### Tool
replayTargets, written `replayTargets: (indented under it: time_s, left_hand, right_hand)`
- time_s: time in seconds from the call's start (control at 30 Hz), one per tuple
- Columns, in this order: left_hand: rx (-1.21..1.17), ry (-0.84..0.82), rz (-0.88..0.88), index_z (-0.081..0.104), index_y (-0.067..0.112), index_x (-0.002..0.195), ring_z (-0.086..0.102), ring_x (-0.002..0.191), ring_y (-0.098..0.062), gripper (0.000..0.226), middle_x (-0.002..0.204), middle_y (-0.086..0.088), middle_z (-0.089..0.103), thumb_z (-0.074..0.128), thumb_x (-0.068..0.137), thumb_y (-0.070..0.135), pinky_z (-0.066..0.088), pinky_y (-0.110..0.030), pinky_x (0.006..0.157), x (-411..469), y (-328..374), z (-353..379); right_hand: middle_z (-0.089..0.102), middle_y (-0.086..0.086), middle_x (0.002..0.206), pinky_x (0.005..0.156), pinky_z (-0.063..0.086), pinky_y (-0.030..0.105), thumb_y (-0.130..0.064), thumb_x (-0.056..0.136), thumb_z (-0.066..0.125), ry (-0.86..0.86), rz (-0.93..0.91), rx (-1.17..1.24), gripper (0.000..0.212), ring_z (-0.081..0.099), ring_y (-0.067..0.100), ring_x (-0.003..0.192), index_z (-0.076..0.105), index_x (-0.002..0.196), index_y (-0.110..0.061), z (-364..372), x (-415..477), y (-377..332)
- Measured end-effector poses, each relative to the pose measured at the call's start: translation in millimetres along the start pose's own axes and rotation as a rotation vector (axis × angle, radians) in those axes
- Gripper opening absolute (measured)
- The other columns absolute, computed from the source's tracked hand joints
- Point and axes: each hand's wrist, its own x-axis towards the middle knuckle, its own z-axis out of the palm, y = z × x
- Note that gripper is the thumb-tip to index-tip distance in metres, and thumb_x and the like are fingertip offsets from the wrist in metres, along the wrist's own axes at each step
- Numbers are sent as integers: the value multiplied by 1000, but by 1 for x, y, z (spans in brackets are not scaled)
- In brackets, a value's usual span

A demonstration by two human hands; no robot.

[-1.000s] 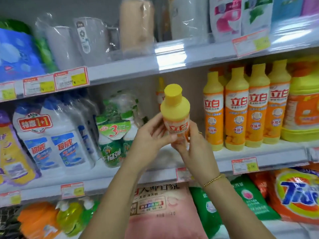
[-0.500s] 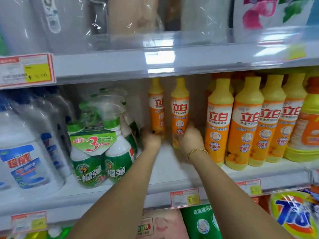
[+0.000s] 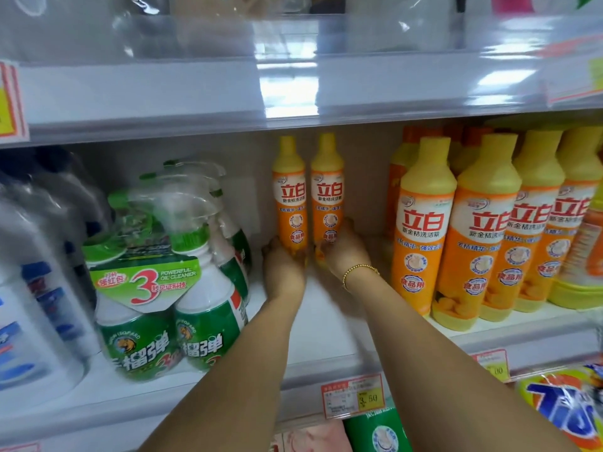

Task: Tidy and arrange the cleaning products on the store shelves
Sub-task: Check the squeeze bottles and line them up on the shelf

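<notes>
A second earlier both hands had held one small orange-and-yellow soap bottle out in front of the shelves. By this moment both arms had reached deep into the middle shelf [image 3: 326, 340]. Two such bottles, a little apart half a second before, stood upright and close together against the back wall.

The left hand [image 3: 283, 272] gripped the foot of the left bottle [image 3: 289, 197], back of the hand upward. Its fingers curled round the base and were mostly hidden behind it. The right hand [image 3: 341, 252] gripped the foot of the right bottle [image 3: 327, 194], thumb raised along the bottle's right side, the other fingers wrapped out of sight. A gold bead bracelet [image 3: 359, 271] circled the right wrist. Both forearms stretched forward, nearly parallel, from the lower edge of the view.

Left of the hands stood a wrapped pack of green spray bottles [image 3: 182, 305], and beyond it white jugs [image 3: 32, 305], blurred. To the right, well apart from the pair, ran a row of larger bottles [image 3: 424, 230] of the same brand at the shelf's front. A price tag [image 3: 354, 398] hung on the shelf edge between the forearms.
</notes>
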Motion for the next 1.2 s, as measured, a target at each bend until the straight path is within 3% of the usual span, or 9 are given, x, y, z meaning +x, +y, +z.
replayTargets:
  time_s: [0.17,0.47,0.63,0.8,0.87,0.93,1.03,1.1,1.2]
  left_hand:
    - [-4,-42,32,38,8,136,51,117,-35,46,132,-19,49,54,96,23,42,-37,93,-7,5,0]
    - [54,-37,20,37,1,130,48,118,-38,39,131,-23,44,50,97,18,41,-41,94,-8,8,1]
    - [106,-46,33,32,-2,136,43,123,-38,47,137,-25,41,50,97,18,37,-40,100,-10,8,2]
    - [98,-32,90,10,1,149,30,136,-35,90,149,-21,28,65,87,37,28,-39,110,-17,13,-1]
    - [51,13,112,11,5,150,28,138,-35,92,150,-20,25,68,85,36,30,-44,111,-20,17,-3]
    - [34,48,159,14,5,149,26,138,-36,86,150,-21,23,66,86,32,30,-47,112,-26,23,-7]
    - [87,117,234,26,-1,145,34,131,-42,75,144,-27,32,61,88,32,34,-52,107,-39,38,-15]
    - [89,127,337,39,-4,137,43,122,-44,66,135,-29,42,51,90,41,40,-51,100,-62,54,-21]
    - [-58,-53,411,50,3,130,49,119,-32,55,129,-18,52,39,98,47,38,-39,100,-110,74,-23]
  right_hand:
    - [55,12,131,97,46,41,-22,91,60,-12,14,33,45,55,32,118,39,128,-9,0,4,0]
    - [60,8,129,95,44,32,-25,92,59,-123,-50,-40,34,57,27,116,55,124,-14,-7,3,-2]
    - [46,18,140,106,37,37,-19,101,40,-138,-29,-116,42,47,32,126,36,139,-1,-8,-26,-7]
    - [69,4,101,79,47,22,-21,95,52,109,-228,37,22,62,16,91,67,105,-10,-42,-100,-7]
    - [63,-7,72,59,38,15,-30,94,55,326,-344,79,21,55,5,65,67,83,-16,-63,-132,-1]
    - [56,-7,62,53,35,20,-36,91,58,516,-374,155,26,51,8,58,60,73,-18,-83,-152,12]
    - [60,0,85,65,41,21,-28,88,65,658,-260,224,13,55,13,75,57,90,-18,-108,-157,41]
    - [59,4,107,75,41,19,-24,86,68,646,-138,235,30,55,14,93,54,110,-15,-118,-156,61]
    - [54,7,125,91,45,31,-24,82,72,549,-22,245,56,54,20,112,45,129,-9,-119,-146,79]
